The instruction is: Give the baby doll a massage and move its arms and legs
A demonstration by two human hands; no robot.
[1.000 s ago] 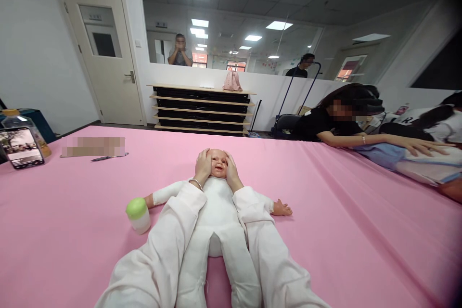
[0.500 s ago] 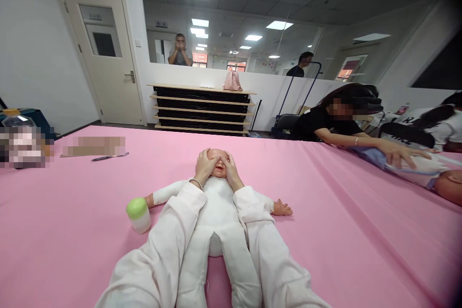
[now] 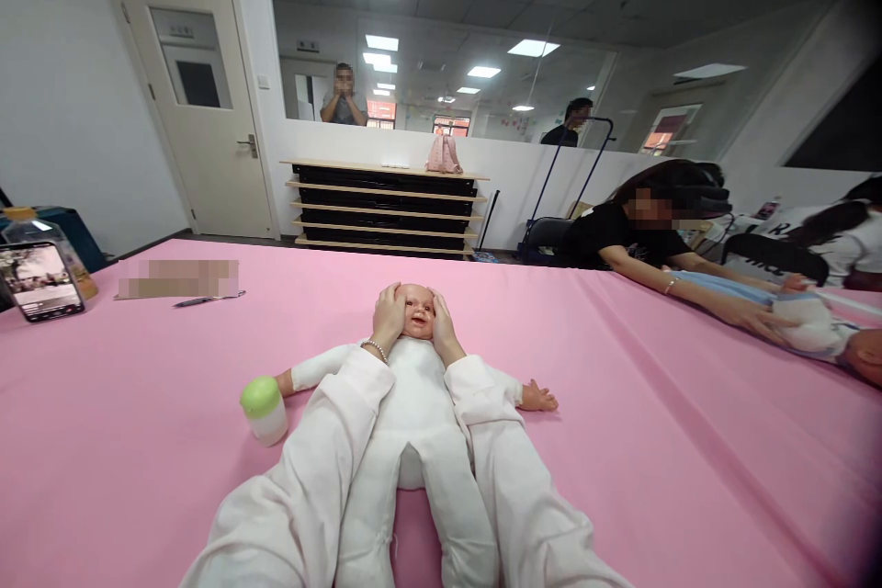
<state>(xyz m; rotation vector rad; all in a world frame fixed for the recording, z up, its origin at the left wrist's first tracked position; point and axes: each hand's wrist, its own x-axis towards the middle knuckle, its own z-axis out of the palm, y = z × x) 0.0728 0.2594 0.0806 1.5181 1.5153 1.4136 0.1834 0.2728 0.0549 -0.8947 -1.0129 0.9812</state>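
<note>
A baby doll (image 3: 415,395) in a white cloth suit lies face up between my forearms, its arms spread wide and its legs toward me. My left hand (image 3: 390,314), with a beaded bracelet at the wrist, rests along one side of the doll's head (image 3: 419,305). Against the opposite side lies my right hand (image 3: 445,323). Both have their fingers stretched out flat, pointing up past the cheeks; the face shows between them. Close to the doll's hand on the left stands a small jar with a green lid (image 3: 263,409).
The pink-covered table (image 3: 152,441) also holds a phone (image 3: 42,283) propped against a bottle, a blurred-out flat item (image 3: 177,279) and a pen (image 3: 207,299). At right a co-worker (image 3: 620,239) leans over another doll (image 3: 809,322). A low shelf (image 3: 386,207) stands behind.
My hands have moved outward from the doll's eyes to the sides of its head, uncovering the face. At right, the co-worker's hands have shifted on the other doll.
</note>
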